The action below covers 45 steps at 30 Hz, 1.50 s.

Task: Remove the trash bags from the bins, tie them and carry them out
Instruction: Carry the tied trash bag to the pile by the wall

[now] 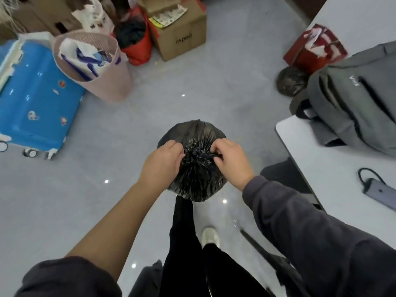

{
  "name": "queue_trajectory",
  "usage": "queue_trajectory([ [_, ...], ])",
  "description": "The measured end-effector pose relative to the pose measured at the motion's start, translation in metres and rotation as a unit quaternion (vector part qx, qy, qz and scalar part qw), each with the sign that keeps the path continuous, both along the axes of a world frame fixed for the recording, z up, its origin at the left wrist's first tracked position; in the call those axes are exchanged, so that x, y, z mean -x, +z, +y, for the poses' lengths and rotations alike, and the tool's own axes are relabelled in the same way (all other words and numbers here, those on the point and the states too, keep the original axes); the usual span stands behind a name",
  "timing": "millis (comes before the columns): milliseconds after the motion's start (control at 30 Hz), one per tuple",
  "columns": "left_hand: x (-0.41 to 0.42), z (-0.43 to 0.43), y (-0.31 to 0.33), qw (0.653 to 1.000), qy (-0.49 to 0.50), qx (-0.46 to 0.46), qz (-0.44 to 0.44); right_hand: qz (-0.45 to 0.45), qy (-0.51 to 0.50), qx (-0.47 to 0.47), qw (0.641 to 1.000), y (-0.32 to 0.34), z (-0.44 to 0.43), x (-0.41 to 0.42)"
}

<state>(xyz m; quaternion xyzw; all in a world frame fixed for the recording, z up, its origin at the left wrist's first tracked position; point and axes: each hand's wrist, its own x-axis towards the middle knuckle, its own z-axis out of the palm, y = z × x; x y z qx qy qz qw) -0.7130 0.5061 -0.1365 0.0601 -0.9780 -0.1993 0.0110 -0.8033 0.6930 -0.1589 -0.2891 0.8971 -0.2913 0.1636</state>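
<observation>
- Left hand (162, 162) and right hand (230, 160) pinch the gathered neck of a full black trash bag (192, 133).
- A pink bin (111, 82) stands beside a blue suitcase (36, 99).
- A grey backpack (351, 99) lies on the table's (334, 168) near corner.

Open floor (203, 86) between basket (94, 65), table (334, 179)

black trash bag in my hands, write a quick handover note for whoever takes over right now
Left hand pinches the gathered neck of the full black plastic trash bag from its left.
Right hand pinches a twisted strand of the same neck from the right.
Done: bag is out of its bin, mouth bunched shut; knot finished or not, cannot tell.
Elsewhere: a second dark round bag lies on the grey floor; the pink perforated plastic bin holds white and blue contents.
Left: finish the knot, empty the pink bin, carry the bags out.
</observation>
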Motion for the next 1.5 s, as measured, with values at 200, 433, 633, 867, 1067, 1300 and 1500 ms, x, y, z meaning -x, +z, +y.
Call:
queue_trajectory([
  [200, 0.150, -0.061, -0.010, 0.997, -0.080, -0.010, -0.019, -0.019, -0.080, 0.005, 0.997, -0.010, -0.048, 0.122],
  [433, 0.305, -0.089, -0.016, 0.987, -0.156, 0.038, -0.024, -0.017, -0.145, 0.028, 0.989, -0.014, -0.067, 0.254],
  [633, 0.428, -0.087, -0.031, 0.981, -0.185, 0.036, -0.038, -0.017, -0.178, 0.021, 0.984, -0.026, -0.064, 0.368],
  [867, 0.563, -0.069, -0.034, 0.967, -0.244, 0.031, -0.063, -0.028, -0.236, -0.014, 0.971, -0.022, -0.048, 0.477],
  [1067, 0.672, -0.043, -0.034, 0.952, -0.291, 0.035, -0.087, -0.036, -0.307, -0.028, 0.951, -0.022, -0.027, 0.558],
  [1300, 0.773, 0.002, -0.035, 0.930, -0.353, 0.034, -0.094, -0.024, -0.353, -0.009, 0.935, -0.028, 0.014, 0.635],
  [1500, 0.847, 0.062, -0.043, 0.925, -0.362, 0.048, -0.105, -0.009, -0.369, 0.000, 0.930, -0.043, 0.071, 0.703],
])
